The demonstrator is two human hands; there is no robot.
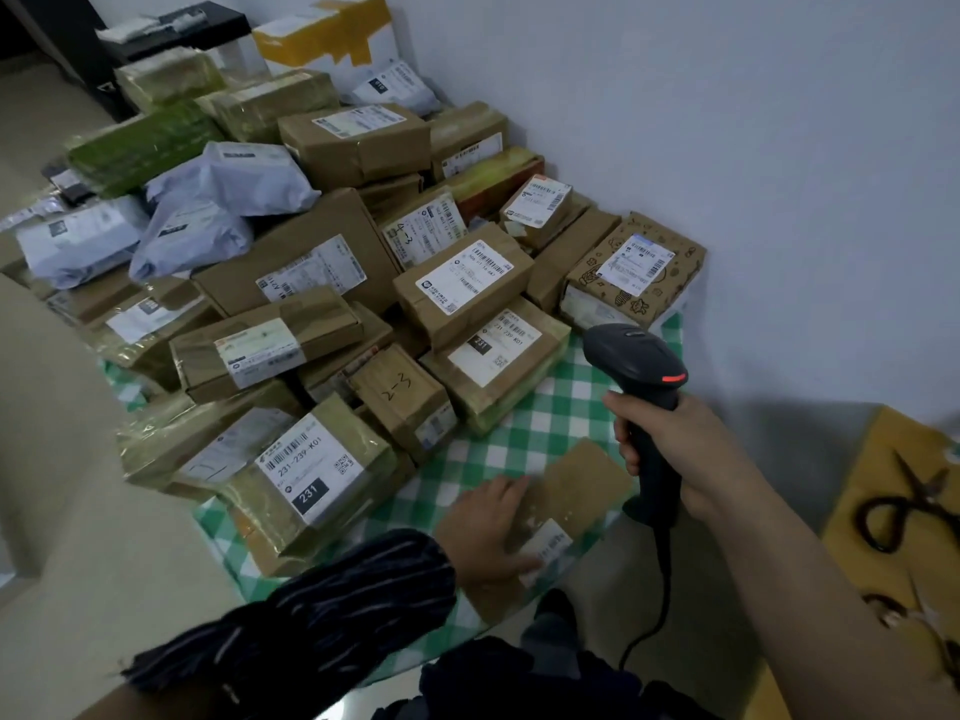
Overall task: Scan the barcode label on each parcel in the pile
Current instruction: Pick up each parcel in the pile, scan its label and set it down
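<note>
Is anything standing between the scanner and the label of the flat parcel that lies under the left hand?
Nothing visible does. The left hand rests on the flat parcel beside its label, which shows uncovered, though the thumb lies close to its edge. The right hand holds the scanner nearby.

Pile of brown cardboard parcels (322, 226) w/ white paper labels (470, 275) printed in black. Also pale grey-lilac plastic mailer bags (234, 179), a green-wrapped parcel (140, 148), a white box w/ yellow tape (327, 39) and a brown box w/ black doodle print (589, 270). Green & white checked cloth (561, 407) under them; black plastic handheld scanner (639, 361) w/ red-orange strip; dark sleeve w/ thin pale stripes (337, 605); black scissors (904, 506) on a mustard-yellow surface (883, 459); pale blue-white wall (727, 122).
</note>
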